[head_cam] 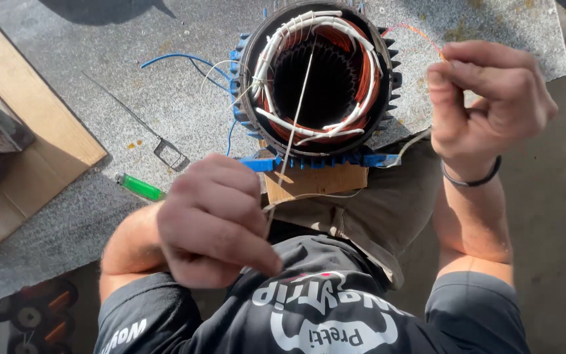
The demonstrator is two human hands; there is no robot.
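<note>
Head view: two hands, left hand [214, 219], right hand [486, 98], one motor stator [319, 78], one white cord [296, 118]

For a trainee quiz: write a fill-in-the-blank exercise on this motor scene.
The left hand pulls a white ____ taut across the stator.
The right hand pinches an ____ wire.
The stator's copper windings sit inside a ____ finned housing.

Missing words: cord; orange; blue
</note>
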